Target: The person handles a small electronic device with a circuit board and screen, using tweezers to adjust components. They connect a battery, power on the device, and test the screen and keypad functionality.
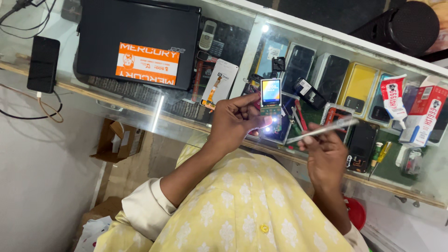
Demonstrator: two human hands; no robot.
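Holding a small phone board (270,100) up over the glass table (60,28), the person's left hand (235,122) has its grip clamped on the lower part of it, fingers and thumb pinched together around the piece. The little screen at the top of the board is lit in bands of colour, and a bright white light shines from just below the fingers. The right hand (326,154) sits a little lower and to the side, its grip closed on a thin silvery tool (322,130), which looks like tweezers. The tool slants up and away from the hand, with one end pointing toward the lit board; whether that end touches the board I cannot tell.

Both arms come out of pale yellow patterned sleeves, the cuffs rolled back.

Under the glass lie rows of phones and phone cases, among them a yellow case (358,85) and several black ones. Near the right hand's side stand a red-and-white glue tube (393,98) and its matching box (422,114), and a green-handled screwdriver (378,156) lies near the table's front edge. Farther off, well apart from the hands, a closed black laptop (135,28) with an orange sticker rests on the glass, with a dark phone (43,64) on a cable beside it. An old keypad phone (207,35) lies just past the laptop. Below the table, an open cardboard box (119,140) sits on the floor.
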